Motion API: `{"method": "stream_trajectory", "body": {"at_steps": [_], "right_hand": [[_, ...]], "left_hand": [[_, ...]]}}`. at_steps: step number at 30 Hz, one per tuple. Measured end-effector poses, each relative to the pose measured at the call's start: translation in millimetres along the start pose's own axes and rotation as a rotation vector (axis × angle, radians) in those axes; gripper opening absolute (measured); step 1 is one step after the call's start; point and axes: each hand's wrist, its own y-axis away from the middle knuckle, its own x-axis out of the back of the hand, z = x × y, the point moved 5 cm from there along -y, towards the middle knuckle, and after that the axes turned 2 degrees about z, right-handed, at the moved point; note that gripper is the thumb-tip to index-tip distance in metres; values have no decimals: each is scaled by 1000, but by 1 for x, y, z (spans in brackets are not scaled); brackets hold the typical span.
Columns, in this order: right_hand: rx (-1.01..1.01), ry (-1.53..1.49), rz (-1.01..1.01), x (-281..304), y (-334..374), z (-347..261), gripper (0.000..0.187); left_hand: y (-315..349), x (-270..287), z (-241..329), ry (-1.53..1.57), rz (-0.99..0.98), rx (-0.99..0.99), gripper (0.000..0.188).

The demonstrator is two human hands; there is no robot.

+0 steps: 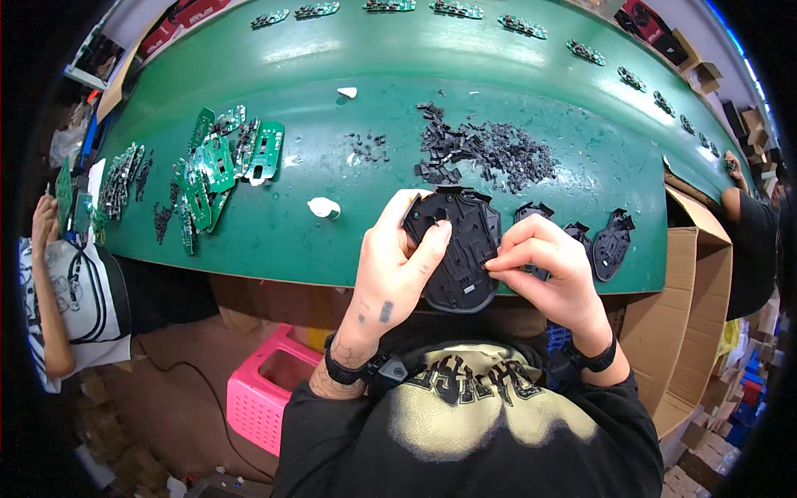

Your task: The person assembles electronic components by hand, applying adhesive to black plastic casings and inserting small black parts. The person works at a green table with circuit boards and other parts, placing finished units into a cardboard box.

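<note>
My left hand (397, 266) grips the left edge of a black moulded plastic shell (458, 249), held over the near edge of the green conveyor belt (349, 166). My right hand (548, 270) pinches at the shell's right side with fingertips together, a small black part possibly between them. Just right of the hands lie more black shells (610, 242) on the belt. A heap of small black plastic pieces (490, 151) lies beyond the shell.
Green circuit boards (217, 166) are piled at the belt's left. A row of assembled pieces (523, 26) runs along the far edge. A pink crate (270, 386) stands below left, a cardboard box (697, 315) at right. People sit at both sides.
</note>
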Motion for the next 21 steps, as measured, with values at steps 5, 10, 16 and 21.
{"method": "stream_trajectory", "body": {"at_steps": [5, 10, 16, 21], "right_hand": [[-19, 126, -99, -16, -9, -8, 17], [-201, -37, -230, -25, -21, 7, 17], [-286, 285, 90, 20, -66, 43, 14], [-355, 572, -36, 10, -71, 77, 17]], "left_hand": [[-1, 2, -5, 39, 21, 13, 18], [0, 9, -14, 111, -1, 92, 15], [3, 21, -20, 186, 71, 90, 26], [3, 27, -18, 151, 106, 35, 26]]}}
